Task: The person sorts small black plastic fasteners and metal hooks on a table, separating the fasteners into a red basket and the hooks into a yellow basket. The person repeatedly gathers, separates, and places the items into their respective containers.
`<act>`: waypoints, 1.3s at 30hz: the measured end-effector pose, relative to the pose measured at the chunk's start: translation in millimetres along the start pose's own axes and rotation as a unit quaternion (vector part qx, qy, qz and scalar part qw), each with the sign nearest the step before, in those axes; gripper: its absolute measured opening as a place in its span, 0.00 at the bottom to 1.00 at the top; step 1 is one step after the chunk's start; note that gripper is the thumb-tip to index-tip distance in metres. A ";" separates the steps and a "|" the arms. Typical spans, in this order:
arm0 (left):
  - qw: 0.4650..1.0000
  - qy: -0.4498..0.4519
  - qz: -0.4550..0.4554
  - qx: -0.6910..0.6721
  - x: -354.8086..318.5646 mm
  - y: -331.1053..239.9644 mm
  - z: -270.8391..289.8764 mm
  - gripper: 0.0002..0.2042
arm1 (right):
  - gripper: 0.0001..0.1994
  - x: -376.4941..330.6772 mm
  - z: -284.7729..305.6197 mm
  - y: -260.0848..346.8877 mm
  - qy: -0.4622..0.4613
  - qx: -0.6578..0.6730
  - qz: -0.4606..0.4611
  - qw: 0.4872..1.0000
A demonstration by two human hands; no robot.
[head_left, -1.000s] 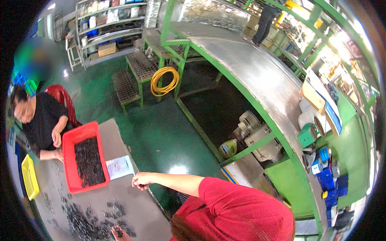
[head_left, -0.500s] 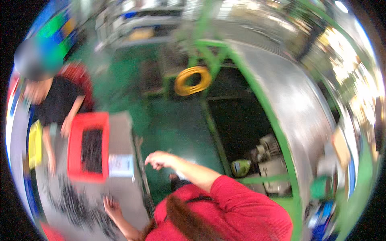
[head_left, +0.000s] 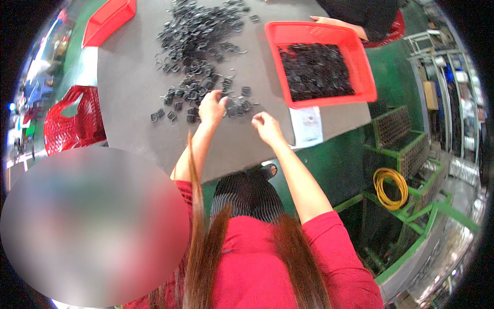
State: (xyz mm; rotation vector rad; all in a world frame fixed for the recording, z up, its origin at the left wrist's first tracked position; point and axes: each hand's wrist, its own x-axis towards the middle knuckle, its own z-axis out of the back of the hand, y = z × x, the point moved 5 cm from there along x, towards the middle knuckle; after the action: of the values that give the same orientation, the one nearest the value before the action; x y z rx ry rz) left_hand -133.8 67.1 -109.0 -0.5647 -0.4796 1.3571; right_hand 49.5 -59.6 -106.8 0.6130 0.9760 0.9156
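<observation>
Small black metal parts point(head_left: 198, 56) lie scattered in a loose pile over the grey table point(head_left: 128, 87). My left hand point(head_left: 211, 107) rests at the near edge of that pile, fingers bent down onto the parts; whether it grips one is hidden. A little to the right, my right hand point(head_left: 266, 126) sits on bare table with its fingers curled together, and nothing shows in it. Just right of this hand lies a white printed sheet point(head_left: 307, 126). Beyond the sheet stands a red plastic basket point(head_left: 360, 67) filled with the same black parts.
A second red tray point(head_left: 105, 20) sits at the table's far left. A co-worker's hand point(head_left: 339, 23) touches the basket's far rim. A red mesh chair point(head_left: 72, 121) stands left of the table. On the right, a yellow coiled hose point(head_left: 390, 188) hangs on green frames point(head_left: 411, 154).
The view swung from the green floor and conveyor down onto the table. My right hand came in from the table's edge, and both hands now sit by the pile of parts.
</observation>
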 end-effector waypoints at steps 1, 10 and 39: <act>1.000 -0.002 -0.003 0.024 11.3 -5.9 -2.7 0.17 | 0.13 19.9 0.8 9.5 -0.053 -0.044 0.016 0.998; 0.998 0.056 -0.036 -0.013 66.4 -17.5 -29.6 0.13 | 0.17 126.1 -3.8 28.5 -0.073 -0.142 -0.020 0.987; 0.986 0.048 0.155 0.021 55.0 98.9 51.7 0.15 | 0.10 139.5 -9.1 57.6 0.044 0.237 -0.169 0.956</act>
State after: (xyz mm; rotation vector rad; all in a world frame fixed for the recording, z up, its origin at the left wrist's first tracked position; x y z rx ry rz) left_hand -233.3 138.2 -131.4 -0.6879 -0.2907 1.6232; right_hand 55.6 90.3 -125.0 0.7786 1.3498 0.4032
